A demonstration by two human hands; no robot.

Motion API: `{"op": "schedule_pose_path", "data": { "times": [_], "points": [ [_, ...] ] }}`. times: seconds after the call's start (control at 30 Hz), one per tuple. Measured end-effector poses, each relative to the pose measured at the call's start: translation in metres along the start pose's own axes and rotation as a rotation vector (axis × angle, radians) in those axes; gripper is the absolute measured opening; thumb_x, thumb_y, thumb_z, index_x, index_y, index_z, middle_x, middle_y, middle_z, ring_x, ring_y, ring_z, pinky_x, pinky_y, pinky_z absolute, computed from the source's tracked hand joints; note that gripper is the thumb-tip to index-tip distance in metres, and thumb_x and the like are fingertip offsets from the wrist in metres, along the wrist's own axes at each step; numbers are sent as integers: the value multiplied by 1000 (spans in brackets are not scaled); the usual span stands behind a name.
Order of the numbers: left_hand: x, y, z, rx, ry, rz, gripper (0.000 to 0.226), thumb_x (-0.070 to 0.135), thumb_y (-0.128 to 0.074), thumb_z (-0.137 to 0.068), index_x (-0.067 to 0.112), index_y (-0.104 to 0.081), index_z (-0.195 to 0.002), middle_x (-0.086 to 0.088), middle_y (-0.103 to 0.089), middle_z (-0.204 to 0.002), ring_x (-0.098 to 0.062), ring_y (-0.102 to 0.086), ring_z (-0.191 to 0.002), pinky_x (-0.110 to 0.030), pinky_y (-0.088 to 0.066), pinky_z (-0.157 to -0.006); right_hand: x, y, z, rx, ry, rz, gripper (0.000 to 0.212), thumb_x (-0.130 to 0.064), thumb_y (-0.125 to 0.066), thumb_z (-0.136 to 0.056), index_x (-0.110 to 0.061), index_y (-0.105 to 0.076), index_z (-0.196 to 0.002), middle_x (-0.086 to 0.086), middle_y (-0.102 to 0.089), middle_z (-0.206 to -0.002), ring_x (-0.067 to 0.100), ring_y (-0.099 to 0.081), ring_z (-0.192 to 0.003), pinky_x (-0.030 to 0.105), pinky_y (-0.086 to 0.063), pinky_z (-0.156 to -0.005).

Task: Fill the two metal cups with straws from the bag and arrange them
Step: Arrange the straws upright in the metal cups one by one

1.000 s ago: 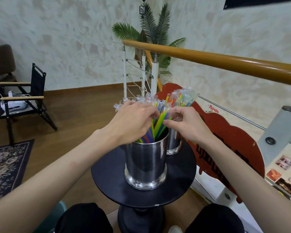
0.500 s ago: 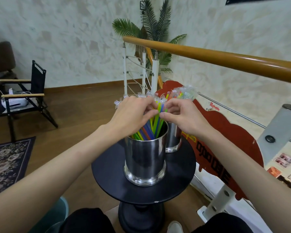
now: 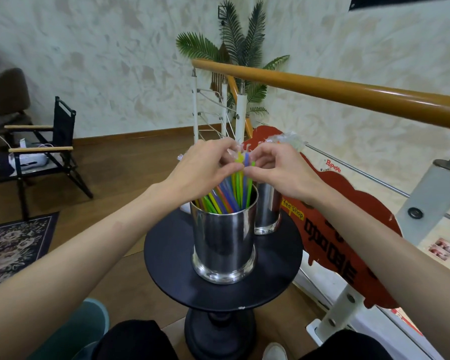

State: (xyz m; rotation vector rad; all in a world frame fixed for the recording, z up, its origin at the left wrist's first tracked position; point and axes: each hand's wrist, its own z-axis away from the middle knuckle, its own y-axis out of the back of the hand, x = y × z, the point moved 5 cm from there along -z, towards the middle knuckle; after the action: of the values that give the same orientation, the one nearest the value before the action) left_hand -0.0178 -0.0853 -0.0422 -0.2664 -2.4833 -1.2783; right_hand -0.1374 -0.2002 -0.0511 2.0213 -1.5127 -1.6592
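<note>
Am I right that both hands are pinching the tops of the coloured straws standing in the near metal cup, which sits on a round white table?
Not quite: the table is black, not white, as the head view shows. The rest holds: the left hand and the right hand both pinch the tops of the coloured straws standing in the near metal cup.

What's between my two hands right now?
In the head view, the tops of the coloured straws stand between the left hand and right hand.
</note>
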Motion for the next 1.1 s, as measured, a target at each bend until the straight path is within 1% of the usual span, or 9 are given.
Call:
{"op": "schedule_pose_path", "data": {
  "times": [0.13, 0.3, 0.37, 0.5, 0.6, 0.7, 0.77, 0.9, 1.1],
  "points": [
    [-3, 2, 0, -28, 7, 61, 34, 28, -74, -91, 22, -62, -123, 15, -74, -84, -2, -68, -88, -32, -52, -88, -5, 6, -1, 9, 24, 10, 7, -20, -76, -89, -22, -70, -93, -2, -71, -84, 10, -69, -79, 38, -60, -81],
    [-4, 4, 0, -55, 20, 121, 36, 20, -76, -90, 20, -60, -122, 10, -73, -86, 0, -68, -89, -24, -51, -86, -13, 9, -3, 16, 30, 34, 5, -16, -71, -87, -19, -72, -91, -2, -70, -82, 15, -68, -78, 45, -58, -83],
    [-3, 4, 0, -59, 24, 137, 36, 18, -76, -89, 20, -61, -122, 10, -72, -86, -1, -67, -87, -23, -52, -82, -14, 8, -3, -5, -3, 45, 7, -14, -68, -87, -18, -72, -91, 7, -71, -83, 19, -67, -75, 41, -59, -79],
    [-3, 2, 2, -78, 32, 161, 37, 18, -77, -88, 22, -60, -121, 12, -71, -85, -2, -67, -85, -25, -51, -83, -17, 3, -1, -90, -43, 7, 8, -11, -66, -93, -5, -72, -92, 17, -73, -84, 9, -69, -65, 21, -57, -63],
    [-3, 4, 1, -82, 31, 164, 39, 16, -77, -88, 22, -59, -122, 11, -72, -84, 0, -67, -85, -19, -50, -82, -13, 3, -2, -128, -71, -81, 19, -14, -76, -90, 4, -69, -92, 12, -72, -76, 14, -73, -68, 26, -61, -68],
    [-3, 6, 1, -72, 32, 189, 37, 15, -76, -89, 21, -58, -122, 11, -73, -82, 2, -67, -85, -15, -48, -81, -13, 4, 0, -170, -42, -118, 21, -15, -83, -83, 1, -69, -87, 11, -73, -80, 23, -75, -77, 33, -63, -73],
    [-4, 7, 1, -73, 44, 198, 38, 14, -75, -89, 23, -58, -121, 11, -73, -82, 3, -67, -86, -19, -48, -83, -14, 5, 2, -198, -29, -135, 16, -9, -84, -80, -4, -69, -84, 9, -73, -84, 21, -75, -80, 29, -62, -71],
    [-8, 6, 1, -91, 72, 211, 40, 13, -74, -90, 25, -57, -125, 13, -74, -84, 2, -68, -91, -39, -53, -92, -15, 4, 5, -222, -39, -133, 17, 2, -83, -79, -7, -69, -84, 1, -72, -82, 8, -73, -74, 18, -56, -66],
    [-10, 4, 1, -129, 82, 233, 45, 13, -73, -91, 25, -54, -131, 14, -76, -88, -1, -68, -97, -45, -53, -95, -13, -1, 5, -159, -31, -48, 18, -7, -83, -82, -2, -66, -86, 11, -74, -81, 16, -74, -70, 28, -61, -64]
  ]
}}
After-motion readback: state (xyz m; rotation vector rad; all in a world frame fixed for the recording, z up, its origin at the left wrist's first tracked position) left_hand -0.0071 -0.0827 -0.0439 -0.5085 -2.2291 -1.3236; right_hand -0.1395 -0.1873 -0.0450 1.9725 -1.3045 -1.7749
